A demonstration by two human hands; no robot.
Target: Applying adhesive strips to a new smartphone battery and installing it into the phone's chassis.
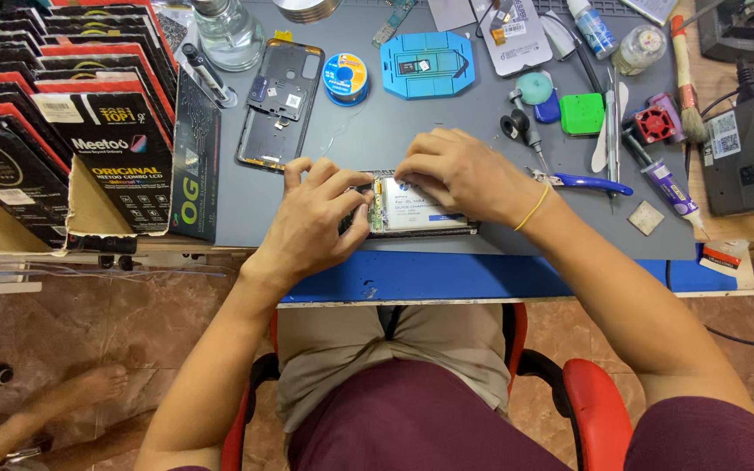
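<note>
A grey work mat (499, 113) is covering most of the counter (447, 275), whose blue front edge is showing above a tiled floor (89, 323) and a red chair (599, 410). Near the middle of the counter's front edge, an opened phone (416, 209) is lying flat with its white battery facing up. The left hand (320, 218) is curling loosely over the phone's left end, fingers bent and pressing on it. The right hand (460, 170) is resting over the phone's far edge, fingertips bent down onto it; a yellow band is circling that wrist. A black phone back frame (279, 103) is lying toward the far left of the mat, with a blue jig (427, 64) beyond the hands. Blue-handled cutters (582, 182) are lying just right of the right hand. Stacked boxes (71, 113) are crowding the counter's left edge.
</note>
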